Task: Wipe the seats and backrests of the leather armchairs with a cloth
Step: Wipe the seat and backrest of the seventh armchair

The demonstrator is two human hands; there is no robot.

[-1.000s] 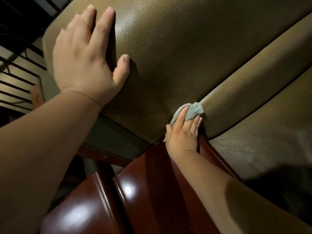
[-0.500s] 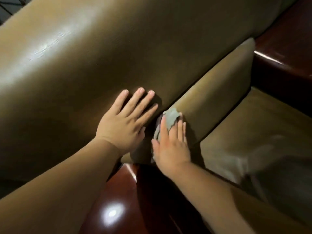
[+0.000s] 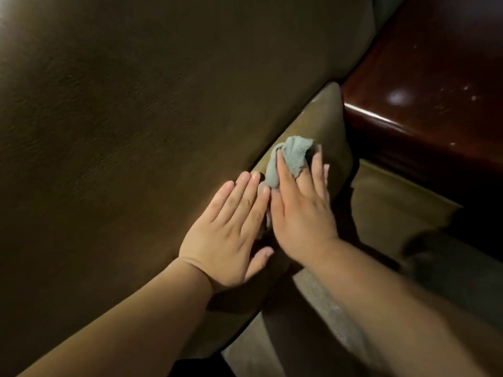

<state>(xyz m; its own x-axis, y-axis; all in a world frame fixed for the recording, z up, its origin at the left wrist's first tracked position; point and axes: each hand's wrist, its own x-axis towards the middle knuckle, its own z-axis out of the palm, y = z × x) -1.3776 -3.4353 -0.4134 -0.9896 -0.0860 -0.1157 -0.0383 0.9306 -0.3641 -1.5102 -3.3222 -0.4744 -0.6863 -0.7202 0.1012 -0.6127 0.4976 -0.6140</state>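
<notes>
Fingers (image 3: 239,197) of the left hand (image 3: 231,235) lie straight and close together, flat on the brown leather backrest (image 3: 136,131), grasping nothing; the thumb points toward the right hand. That backrest fills the left and middle of the view, its grain faintly pebbled, with a bright glare in the top left corner.

Just beside it, nearly touching, the right hand (image 3: 302,213) presses a cloth (image 3: 291,159) against a narrower leather cushion (image 3: 329,126) that runs along the foot of the backrest. Its fingers are mostly straight, and the cloth bunches up between the index and middle fingers and out past the fingertips. The cloth is pale grey-green, crumpled into soft folds, and most of it is hidden beneath the palm.

Further right, the leather seat (image 3: 386,202) lies lower, the same brown, with a dark shadow across it. At the upper right stands a polished reddish-brown wooden armrest (image 3: 435,85), glossy, with small spots of reflected light. The lighting is dim and warm.
</notes>
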